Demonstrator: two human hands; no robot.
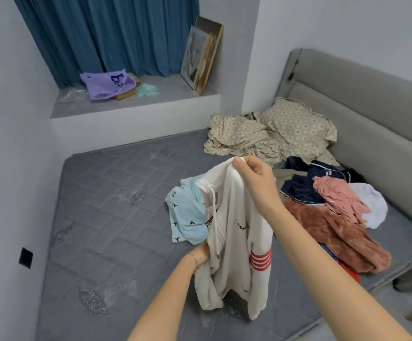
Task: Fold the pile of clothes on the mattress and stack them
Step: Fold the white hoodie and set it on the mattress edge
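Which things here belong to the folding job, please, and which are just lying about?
Job: white hoodie, blue top, navy garment, pink garment, brown fleece, mattress.
Lying about: purple bag, picture frames, patterned bedding, curtain.

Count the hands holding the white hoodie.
2. The right hand pinches the top of the white hoodie, holding it up; the left hand grips it lower down, fingers partly hidden by fabric.

White hoodie [237, 252] aloft beside jumbled pile [333, 217]
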